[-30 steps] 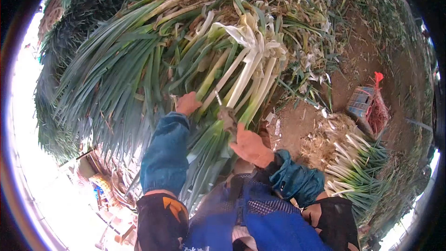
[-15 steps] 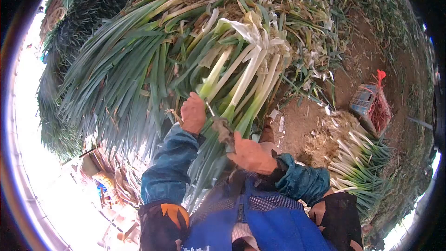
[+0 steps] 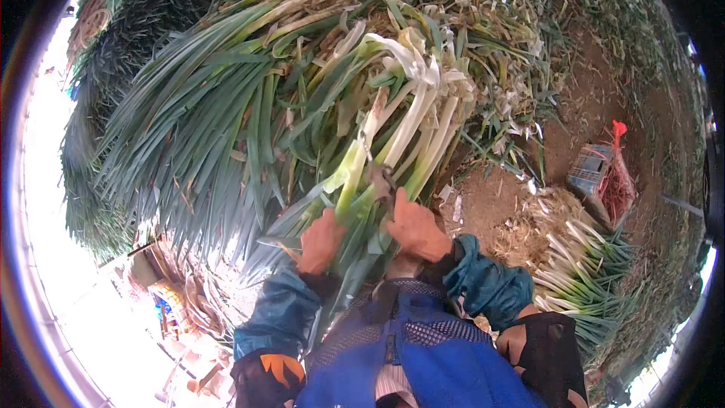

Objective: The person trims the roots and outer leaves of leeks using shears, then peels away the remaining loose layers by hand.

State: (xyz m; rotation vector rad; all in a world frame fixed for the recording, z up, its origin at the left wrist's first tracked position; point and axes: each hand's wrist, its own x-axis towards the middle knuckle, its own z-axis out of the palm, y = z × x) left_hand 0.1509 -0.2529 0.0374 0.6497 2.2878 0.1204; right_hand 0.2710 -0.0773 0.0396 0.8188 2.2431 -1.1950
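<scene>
My left hand (image 3: 321, 242) is closed round the green leaves of a leek (image 3: 349, 170), whose pale stalk points away from me with its brownish root end uppermost. My right hand (image 3: 415, 228) grips a hand tool (image 3: 382, 181) with a grey-brown body and a thin metal tip, resembling an air blow gun. That tip lies over the leek's stalk. Just beyond both hands, more leeks (image 3: 411, 125) with white stalks and loose pale skins lie together. The tool's grip is mostly hidden by my fingers.
A large heap of leeks (image 3: 189, 113) spreads to the left, with peeled-off skins (image 3: 513, 68) behind. At right on the soil (image 3: 491, 196) are a stack of clean leeks (image 3: 578, 272) and a box with red netting (image 3: 604, 174). Clutter (image 3: 170, 306) lies lower left.
My left hand has come down towards my body, and the leek's root end now shows beyond it. My right hand has moved slightly up and right, bringing the tool farther forward.
</scene>
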